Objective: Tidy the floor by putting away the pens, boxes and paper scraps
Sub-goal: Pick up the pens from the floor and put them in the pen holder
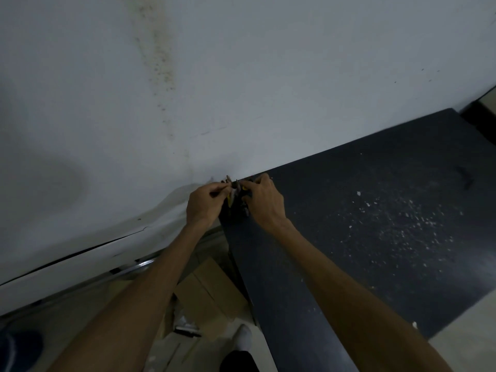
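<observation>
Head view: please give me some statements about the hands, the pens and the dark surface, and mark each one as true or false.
1. Both hands hold pens at the far corner of the dark surface. True: the left hand and right hand meet there around the pens.
2. The dark surface is spotless. False: pale specks and scraps are scattered over it.
3. Flat cardboard pieces lie on the floor between the forearms. True.
4. The right hand rests flat and holds nothing. False: its fingers are curled on the pens.
5. The wall behind is red. False: it is whitish and stained.
</observation>
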